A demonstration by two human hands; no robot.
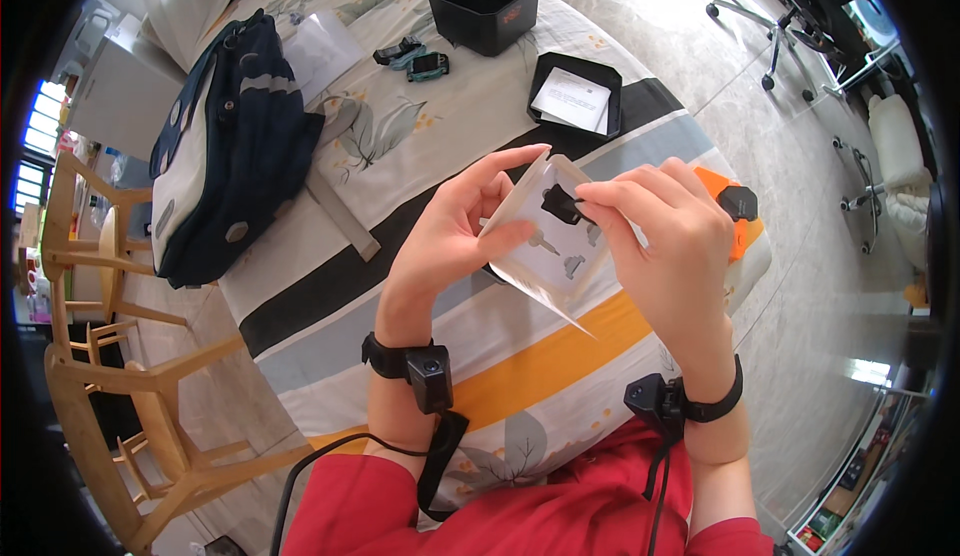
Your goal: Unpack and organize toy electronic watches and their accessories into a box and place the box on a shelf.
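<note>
My left hand (450, 218) grips a small pale card box (545, 246) by its left side, with the thumb over its face. Grey tool-like shapes show on that face, and a thin white flap (548, 301) hangs from its lower edge. My right hand (665, 241) pinches a small black piece (562, 206) between thumb and forefinger, against the upper part of the face. Whether the piece sits in a slot there I cannot tell. Both hands are above the patterned tablecloth (400, 186).
Beyond my hands are an open black box (484, 14), its black lid (545, 74) holding white papers (573, 99), and a dark watch-like device (428, 67). A navy backpack (235, 156) lies at left. An orange and black object (735, 206) sits behind my right hand. Wooden chairs (150, 381) stand left.
</note>
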